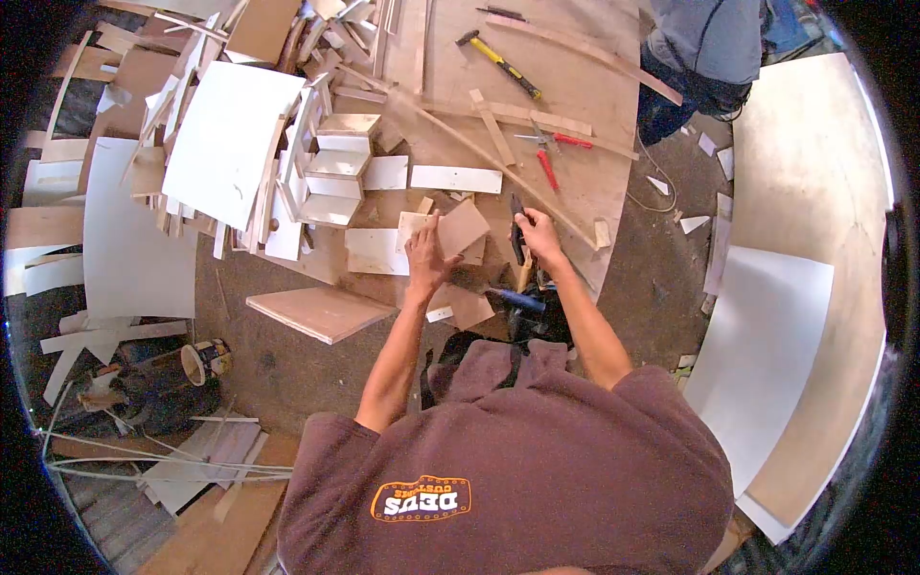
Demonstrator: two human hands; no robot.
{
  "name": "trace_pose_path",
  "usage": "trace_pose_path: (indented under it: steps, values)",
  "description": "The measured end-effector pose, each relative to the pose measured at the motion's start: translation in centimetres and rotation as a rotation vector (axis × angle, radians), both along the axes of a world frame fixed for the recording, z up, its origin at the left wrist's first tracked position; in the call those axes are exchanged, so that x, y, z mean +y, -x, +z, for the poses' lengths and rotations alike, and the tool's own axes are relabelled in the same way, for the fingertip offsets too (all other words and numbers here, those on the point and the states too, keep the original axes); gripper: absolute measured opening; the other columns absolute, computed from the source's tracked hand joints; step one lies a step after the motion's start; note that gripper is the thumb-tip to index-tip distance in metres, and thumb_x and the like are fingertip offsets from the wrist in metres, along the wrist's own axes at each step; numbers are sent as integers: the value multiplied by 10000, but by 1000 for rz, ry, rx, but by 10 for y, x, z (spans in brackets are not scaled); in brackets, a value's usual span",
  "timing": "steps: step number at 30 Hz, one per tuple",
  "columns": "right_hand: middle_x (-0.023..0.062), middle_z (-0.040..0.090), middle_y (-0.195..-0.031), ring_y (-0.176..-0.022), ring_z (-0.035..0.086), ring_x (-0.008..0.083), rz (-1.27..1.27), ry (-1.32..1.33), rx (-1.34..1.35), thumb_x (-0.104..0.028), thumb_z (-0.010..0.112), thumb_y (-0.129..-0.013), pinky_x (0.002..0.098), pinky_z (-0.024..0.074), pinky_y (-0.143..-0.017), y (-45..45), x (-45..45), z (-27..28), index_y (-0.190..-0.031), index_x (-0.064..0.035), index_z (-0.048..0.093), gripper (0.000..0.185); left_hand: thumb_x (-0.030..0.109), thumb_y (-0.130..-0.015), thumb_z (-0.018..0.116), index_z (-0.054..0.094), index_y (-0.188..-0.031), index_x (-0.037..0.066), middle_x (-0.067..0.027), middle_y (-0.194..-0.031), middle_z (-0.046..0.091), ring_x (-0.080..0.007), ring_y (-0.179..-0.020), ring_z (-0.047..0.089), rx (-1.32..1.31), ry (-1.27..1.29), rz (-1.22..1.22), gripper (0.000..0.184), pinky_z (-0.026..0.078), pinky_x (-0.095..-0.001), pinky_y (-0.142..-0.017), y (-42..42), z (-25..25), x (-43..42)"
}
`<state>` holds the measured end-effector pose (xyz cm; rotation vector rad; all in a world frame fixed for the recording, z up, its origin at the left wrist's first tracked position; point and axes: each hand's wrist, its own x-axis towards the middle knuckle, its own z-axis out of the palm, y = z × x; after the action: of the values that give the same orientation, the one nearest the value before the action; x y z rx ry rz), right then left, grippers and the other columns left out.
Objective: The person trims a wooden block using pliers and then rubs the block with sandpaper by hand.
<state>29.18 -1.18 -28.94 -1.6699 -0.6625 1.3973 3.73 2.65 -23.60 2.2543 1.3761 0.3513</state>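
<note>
My left hand (428,257) is at the near edge of the workbench, with its thumb and fingers around the left side of a small square wooden board (465,227). The board lies tilted over paler pieces. My right hand (540,236), just to the right, is closed around a black-handled tool (517,216) that points away from me; its exact kind is unclear. Below the hands, near my lap, are a blue-and-black object (517,300) and another small brown board (470,309). White-faced panels (376,251) lie left of my left hand.
On the workbench (575,86) lie a yellow-and-black hammer (500,65), red-handled pliers (546,165) and long wooden strips (491,129). Step-like wooden assemblies (340,158) and a white panel (233,144) pile up left. Another person (709,48) is at the far right; large sheets (767,335) lean nearby.
</note>
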Motion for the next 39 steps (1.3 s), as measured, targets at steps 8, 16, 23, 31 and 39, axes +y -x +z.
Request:
trace_pose_path:
  steps: [8,16,23,31,39]
  values:
    - [266,567,-1120,-1056,544,437,259,-78,-761,-42,498,-809,496,445,-926,19,-8,9,-1255,11,492,449,319,-579,863,356,-1414,46,-173,-1314,488,-362,-1221,427,-48,-69,248,1014,300,-475,-1059,17,-18,3]
    - [259,547,-1095,-1104,482,431,404,-182,-1160,-95,522,-843,451,398,-967,53,-8,34,-1298,43,467,478,348,-551,881,266,-1459,35,-286,-1344,419,-458,-1275,349,-97,-102,354,1141,259,-506,-1097,26,-26,1]
    - [312,506,-1286,-1140,522,464,339,-64,-682,-309,594,-875,469,414,-978,103,-7,18,-1456,36,197,784,361,-534,893,257,-1449,-12,-274,-1285,471,-440,-1160,442,-154,31,386,1175,347,-496,-1005,26,-16,-5]
    - [282,557,-1225,-1115,561,413,134,-117,-632,-242,679,-806,435,429,-975,81,-21,38,-1387,-10,350,707,358,-582,872,271,-1445,-19,-238,-1230,518,-400,-1133,476,-273,-9,337,1117,351,-473,-994,29,-18,-27]
    - [247,603,-1156,-1061,598,364,237,-187,-702,-270,633,-826,435,465,-914,29,-11,43,-1265,-18,529,516,413,-686,811,275,-1461,33,-257,-1450,307,-429,-1350,247,-190,-54,211,1016,224,-514,-1102,9,-28,-23]
